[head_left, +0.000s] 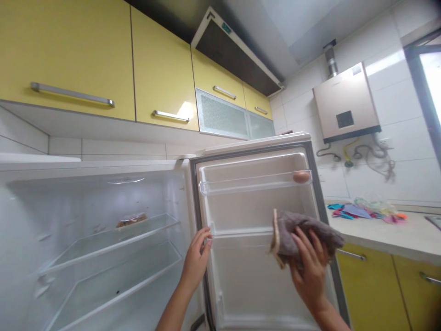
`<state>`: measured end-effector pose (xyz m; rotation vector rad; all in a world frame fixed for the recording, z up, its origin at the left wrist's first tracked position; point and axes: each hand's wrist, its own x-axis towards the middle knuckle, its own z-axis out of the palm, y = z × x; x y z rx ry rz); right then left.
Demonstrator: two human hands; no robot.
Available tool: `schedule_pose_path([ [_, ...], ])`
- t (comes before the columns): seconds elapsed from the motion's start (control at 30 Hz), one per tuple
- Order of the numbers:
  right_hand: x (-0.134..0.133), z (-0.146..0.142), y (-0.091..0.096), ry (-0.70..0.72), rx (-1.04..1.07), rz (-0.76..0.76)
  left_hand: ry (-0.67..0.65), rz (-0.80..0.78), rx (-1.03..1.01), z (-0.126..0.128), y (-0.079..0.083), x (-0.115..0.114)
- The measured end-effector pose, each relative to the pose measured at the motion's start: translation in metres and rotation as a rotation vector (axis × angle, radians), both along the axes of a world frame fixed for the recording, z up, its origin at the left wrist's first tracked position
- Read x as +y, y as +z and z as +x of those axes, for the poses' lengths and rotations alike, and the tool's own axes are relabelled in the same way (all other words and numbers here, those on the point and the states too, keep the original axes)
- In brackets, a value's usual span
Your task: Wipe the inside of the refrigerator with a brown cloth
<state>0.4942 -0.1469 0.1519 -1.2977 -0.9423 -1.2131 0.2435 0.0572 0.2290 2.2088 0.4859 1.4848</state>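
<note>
In my right hand (pixel 310 262) is a folded grey-brown towel (pixel 303 232) with a pale edging, held in front of the inner side of the open fridge door (pixel 241 276). My left hand (pixel 198 253) is at the hinge side of that door, beside the dark door gasket (pixel 203 271). Its fingers are slightly bent, with the thumb apart from them, and nothing shows in it. Above the towel, a clear door shelf (pixel 248 183) bears a brown egg (pixel 301 176) at its right end.
To the left, the fridge interior has glass shelves (pixel 113 241); a small packet of brown food (pixel 131 219) lies on the upper one. Colourful cloths and bags (pixel 365 211) lie on the counter (pixel 368 234) at right. Yellow cabinets (pixel 165 64) and a range hood (pixel 237 53) hang overhead.
</note>
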Motion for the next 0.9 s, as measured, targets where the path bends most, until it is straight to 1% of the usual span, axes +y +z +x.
schedule_pose_path([
  [0.07, 0.026, -0.027, 0.013, -0.043, -0.192, -0.165, -0.023, 0.001, 0.021, -0.002, 0.0, 0.002],
  [0.17, 0.063, -0.068, 0.029, -0.035, -0.385, -0.322, -0.058, 0.026, 0.062, -0.004, -0.002, 0.009],
  [0.2, 0.075, -0.08, 0.033, -0.031, -0.448, -0.357, -0.059, 0.034, 0.076, -0.005, -0.003, 0.013],
  [0.27, 0.094, -0.096, 0.041, -0.043, -0.541, -0.372, -0.043, 0.054, 0.103, -0.005, -0.004, 0.019],
  [0.33, 0.105, -0.101, 0.047, -0.068, -0.598, -0.379, -0.022, 0.095, 0.124, -0.005, -0.005, 0.023],
  [0.37, 0.106, -0.1, 0.05, -0.078, -0.617, -0.386, -0.014, 0.124, 0.13, -0.005, -0.005, 0.024],
  [0.43, 0.099, -0.088, 0.053, -0.081, -0.634, -0.398, -0.007, 0.175, 0.138, -0.005, -0.006, 0.023],
  [0.5, 0.083, -0.069, 0.053, -0.077, -0.596, -0.397, -0.015, 0.202, 0.15, -0.005, -0.006, 0.021],
  [0.57, 0.063, -0.043, 0.05, -0.095, -0.511, -0.373, -0.032, 0.202, 0.153, -0.004, -0.007, 0.02],
  [0.67, 0.034, 0.0, 0.039, -0.19, -0.382, -0.319, -0.038, 0.185, 0.131, -0.002, -0.009, 0.019],
  [0.73, 0.019, 0.028, 0.031, -0.253, -0.285, -0.257, -0.038, 0.176, 0.124, -0.002, -0.01, 0.019],
  [0.8, 0.01, 0.051, 0.024, -0.284, -0.177, -0.185, -0.04, 0.172, 0.123, -0.001, -0.011, 0.02],
  [0.87, 0.007, 0.064, 0.021, -0.259, -0.029, -0.072, -0.043, 0.168, 0.116, 0.0, -0.012, 0.02],
  [0.9, 0.007, 0.066, 0.021, -0.221, 0.074, 0.016, -0.045, 0.166, 0.111, 0.001, -0.012, 0.019],
])
